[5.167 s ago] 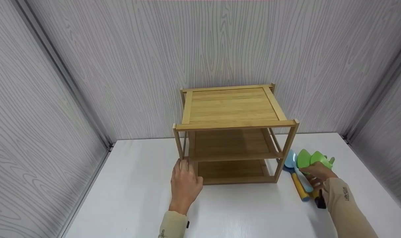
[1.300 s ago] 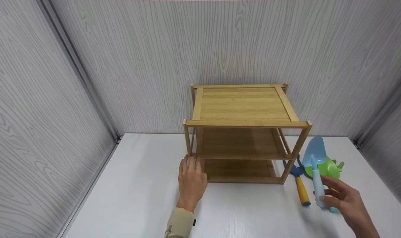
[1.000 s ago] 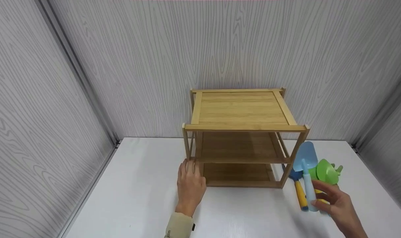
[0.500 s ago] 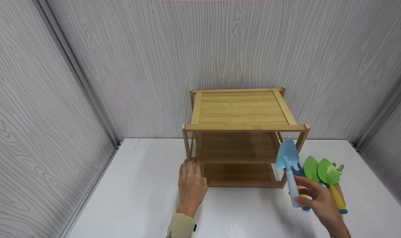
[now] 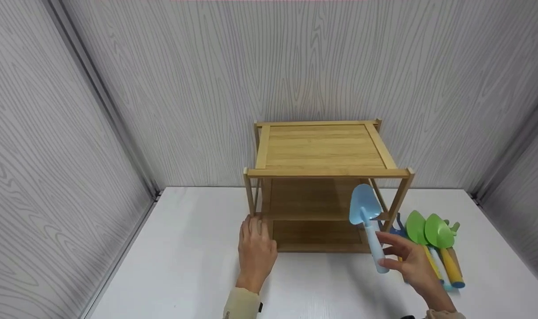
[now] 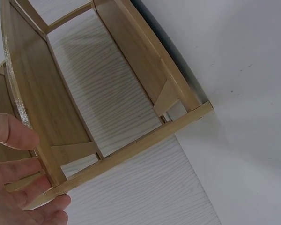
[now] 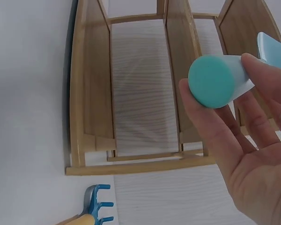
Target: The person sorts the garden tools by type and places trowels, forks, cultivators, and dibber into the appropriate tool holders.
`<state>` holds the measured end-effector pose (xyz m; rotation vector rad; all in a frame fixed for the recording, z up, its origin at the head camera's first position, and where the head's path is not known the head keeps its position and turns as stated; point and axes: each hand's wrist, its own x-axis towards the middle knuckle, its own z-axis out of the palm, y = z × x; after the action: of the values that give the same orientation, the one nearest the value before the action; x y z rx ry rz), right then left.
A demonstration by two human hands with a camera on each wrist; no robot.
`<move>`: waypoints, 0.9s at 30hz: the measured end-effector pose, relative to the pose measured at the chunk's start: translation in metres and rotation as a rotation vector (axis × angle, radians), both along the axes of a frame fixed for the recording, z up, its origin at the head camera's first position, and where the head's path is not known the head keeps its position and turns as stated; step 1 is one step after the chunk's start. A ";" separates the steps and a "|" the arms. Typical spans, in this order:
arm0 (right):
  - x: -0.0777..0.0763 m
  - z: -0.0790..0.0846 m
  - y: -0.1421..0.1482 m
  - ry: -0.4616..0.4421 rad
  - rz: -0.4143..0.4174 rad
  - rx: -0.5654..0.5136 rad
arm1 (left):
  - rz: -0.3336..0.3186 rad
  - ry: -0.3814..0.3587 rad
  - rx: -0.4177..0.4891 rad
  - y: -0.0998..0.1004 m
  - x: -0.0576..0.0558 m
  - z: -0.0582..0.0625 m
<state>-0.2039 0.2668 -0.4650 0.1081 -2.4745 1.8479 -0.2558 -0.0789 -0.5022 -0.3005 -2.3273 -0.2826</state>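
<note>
My right hand (image 5: 410, 262) pinches a light blue garden trowel (image 5: 365, 209) by its handle, thumb against fingers. The blade points up and away, in front of the lower part of a three-tier wooden shelf rack (image 5: 324, 148). In the right wrist view the trowel handle's teal end (image 7: 210, 82) faces the camera, apart from the rack. At the rack's left front post, my left hand (image 5: 256, 252) holds on near the middle shelf. The left wrist view shows the fingers of that hand (image 6: 14, 183) around the post, the thumb over the shelf's edge.
Right of the rack lie two green trowels (image 5: 439, 231), a blue hand rake (image 5: 398, 229) and other handled tools, partly overlapping. They rest on a white table (image 5: 198, 266). Grey wood-patterned panels (image 5: 198, 88) stand behind and at both sides.
My right hand has picked the light blue trowel up from the pile and carried it left to the rack's front. The left hand stays on the rack's post.
</note>
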 end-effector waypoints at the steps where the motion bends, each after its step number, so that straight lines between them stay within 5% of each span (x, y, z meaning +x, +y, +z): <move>1: -0.001 0.001 -0.001 0.003 0.004 0.000 | 0.000 -0.005 -0.001 0.000 0.000 0.000; 27: -0.014 0.011 -0.018 0.116 0.153 -0.019 | -0.016 -0.027 0.020 -0.001 0.001 0.001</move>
<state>-0.2181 0.2489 -0.4544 0.4026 -2.4312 1.8624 -0.2550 -0.0799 -0.5013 -0.3074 -2.3482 -0.3195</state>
